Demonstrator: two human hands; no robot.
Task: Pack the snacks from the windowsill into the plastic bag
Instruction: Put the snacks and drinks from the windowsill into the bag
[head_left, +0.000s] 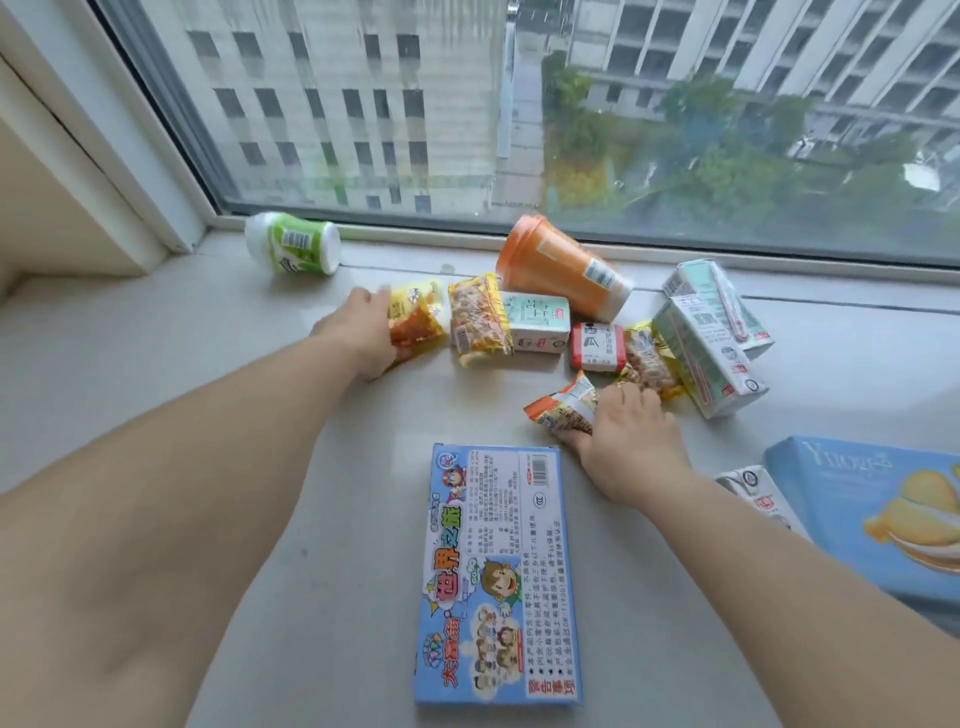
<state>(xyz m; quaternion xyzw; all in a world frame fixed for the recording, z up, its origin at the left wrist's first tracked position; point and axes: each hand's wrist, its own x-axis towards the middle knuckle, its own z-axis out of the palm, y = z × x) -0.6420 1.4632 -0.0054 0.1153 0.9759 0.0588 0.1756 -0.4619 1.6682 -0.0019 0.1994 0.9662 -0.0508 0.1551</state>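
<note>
On the windowsill (156, 338) the snacks lie scattered, the largest a flat blue box (496, 571) between the forearms, then a tipped orange cup (561, 267) against the window frame. The left hand (358, 332) curls its fingers round a yellow packet (418, 319), thumb at its near edge. The right hand (623, 431) lies over an orange packet (558, 408), fingers bent down on it; I cannot tell whether they grip it

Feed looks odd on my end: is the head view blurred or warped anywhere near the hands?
Head view: left hand slightly motion-smeared at the fingertips on the yellow packet; right hand sharper on the orange packet; wide-angle bend curves the window frame; soft daylight, faint shadows, no glare.
</note>
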